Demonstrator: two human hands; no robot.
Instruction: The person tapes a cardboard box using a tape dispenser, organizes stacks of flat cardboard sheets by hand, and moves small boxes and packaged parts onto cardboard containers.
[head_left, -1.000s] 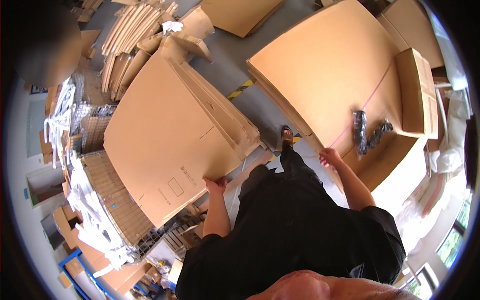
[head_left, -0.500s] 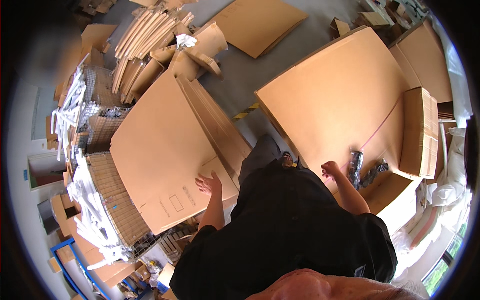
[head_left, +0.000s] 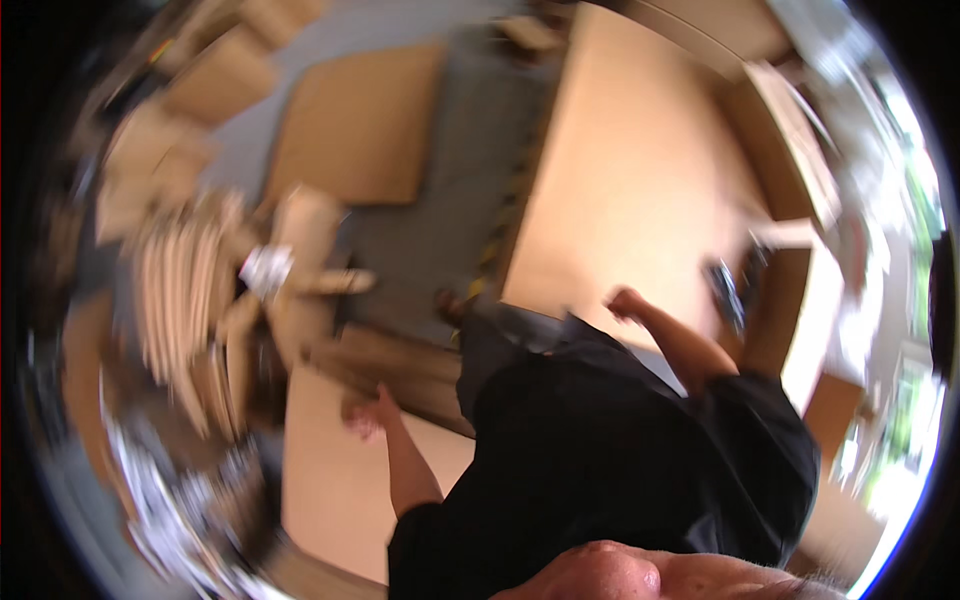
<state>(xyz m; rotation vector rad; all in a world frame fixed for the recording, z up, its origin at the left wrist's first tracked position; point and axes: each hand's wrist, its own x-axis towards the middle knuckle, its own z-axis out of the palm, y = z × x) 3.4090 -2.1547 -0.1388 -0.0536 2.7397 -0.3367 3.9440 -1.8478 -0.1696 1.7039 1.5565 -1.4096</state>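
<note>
My left hand (head_left: 368, 414) is blurred, with its thumb apart from the fingers and nothing seen in it. It hovers over a large flat cardboard sheet (head_left: 335, 480) on my left. My right hand (head_left: 626, 304) is loosely curled and appears to hold nothing. It is nearest the lower edge of a big cardboard stack (head_left: 630, 170) on my right; whether it touches the board cannot be told. Two black-wrapped bundles (head_left: 728, 293) rest toward that stack's right side, by an open carton (head_left: 785, 310).
Folded cardboard pieces (head_left: 180, 300) stand bunched at the left, with a white glove-like item (head_left: 267, 270) beside them. Farther off, a flat cardboard sheet (head_left: 355, 125) lies on the grey floor (head_left: 480, 110). Yellow-black tape (head_left: 487, 255) runs along the right stack's base.
The whole view has swung to the right, and the boards appear rotated and blurred. My left hand has shifted to the left board's far part; my right hand has moved away from the black bundles.
</note>
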